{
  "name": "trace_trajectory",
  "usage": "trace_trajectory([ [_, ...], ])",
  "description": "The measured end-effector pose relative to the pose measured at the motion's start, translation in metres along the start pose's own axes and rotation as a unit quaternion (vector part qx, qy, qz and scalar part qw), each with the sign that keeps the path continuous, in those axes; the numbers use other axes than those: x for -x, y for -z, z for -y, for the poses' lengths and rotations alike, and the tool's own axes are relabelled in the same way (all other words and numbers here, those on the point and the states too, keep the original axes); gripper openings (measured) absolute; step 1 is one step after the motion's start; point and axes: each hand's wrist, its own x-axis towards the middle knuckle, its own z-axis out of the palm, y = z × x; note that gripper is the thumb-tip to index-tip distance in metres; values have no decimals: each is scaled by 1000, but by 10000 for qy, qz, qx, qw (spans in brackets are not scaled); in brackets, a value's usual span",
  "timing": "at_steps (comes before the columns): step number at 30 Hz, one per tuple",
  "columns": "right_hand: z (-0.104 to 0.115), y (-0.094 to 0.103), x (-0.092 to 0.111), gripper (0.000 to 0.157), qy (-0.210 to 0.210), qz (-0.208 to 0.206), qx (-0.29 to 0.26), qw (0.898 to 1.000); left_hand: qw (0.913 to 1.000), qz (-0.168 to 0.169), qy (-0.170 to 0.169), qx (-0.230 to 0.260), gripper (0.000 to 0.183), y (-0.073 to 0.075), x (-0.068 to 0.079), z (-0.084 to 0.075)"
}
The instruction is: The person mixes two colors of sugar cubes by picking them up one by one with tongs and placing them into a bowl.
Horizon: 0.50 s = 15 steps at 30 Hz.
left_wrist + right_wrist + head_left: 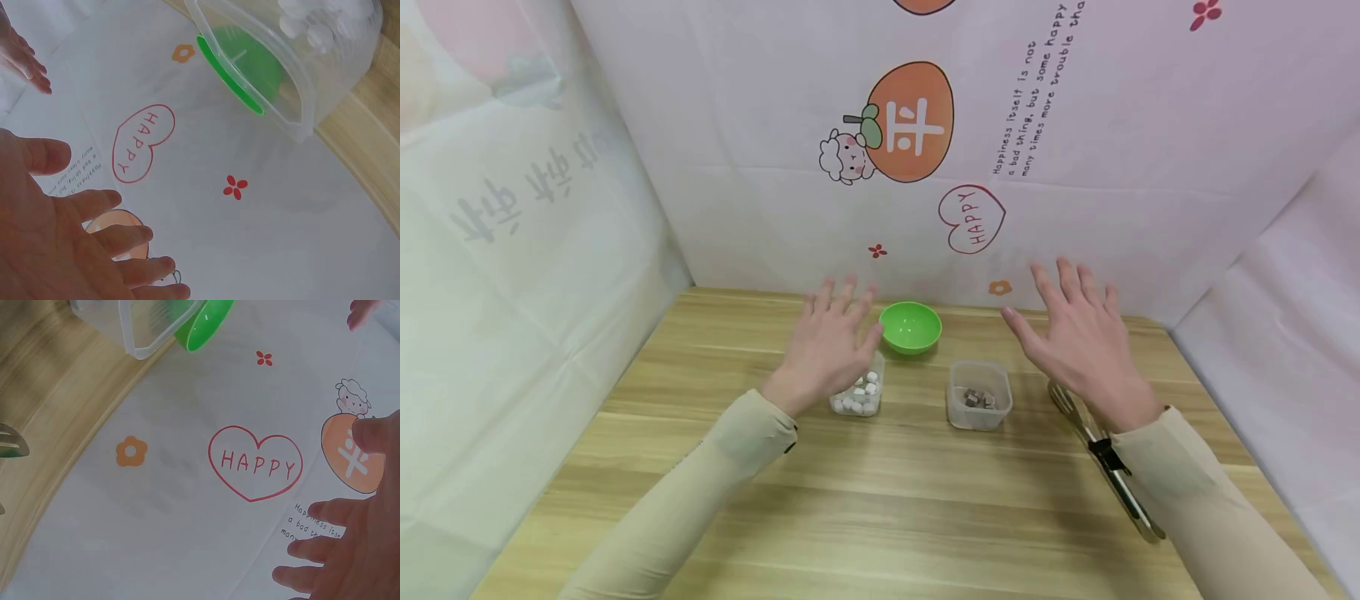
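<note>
My left hand [827, 346] hovers with spread fingers above a clear plastic tub [880, 385] of small white pieces [859, 403], hiding part of it in the head view. My right hand [1084, 346] is raised over the table's right side, its fingers spread too and nothing in it. Metal tongs [1078, 417] lie partly beneath that hand and sleeve. Between the hands stand a green bowl [912, 327] at the back and a second clear tub [979, 375] with a few dark brownish pieces [977, 399]. In the left wrist view, the bowl [250, 69] shows through the tub wall.
The wood-patterned table [880, 517] ends at a white printed cloth [760, 225] hung along the back. More cloth hangs at the left [512, 333] and right [1300, 333]. A dark-handled part of the utensils [1131, 496] reaches toward the front right.
</note>
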Motion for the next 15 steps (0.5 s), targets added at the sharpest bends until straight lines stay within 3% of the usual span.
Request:
trace_trajectory([
  [15,-5,-5,18,87,59,-151,-66,9998,9997,-97,-243,22,64,-16,7,-18],
])
